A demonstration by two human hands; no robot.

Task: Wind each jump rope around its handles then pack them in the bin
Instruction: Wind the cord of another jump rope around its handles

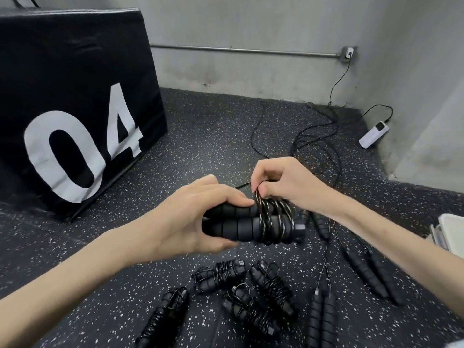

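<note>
Pinching the rope [272, 209], the right hand [283, 182] lays turns over the paired handles [238, 223], which the left hand [198, 217] clamps side by side (so they stay together). Four wound ropes [251, 297] wait on the floor [200, 126]; the bin [452, 229] is probably the container at the right edge.

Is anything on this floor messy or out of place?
Mostly orderly. Wound jump ropes lie grouped near the person, but a loose tangle of black cord sprawls across the floor behind the hands, not yet wound. Nothing looks damaged.
</note>
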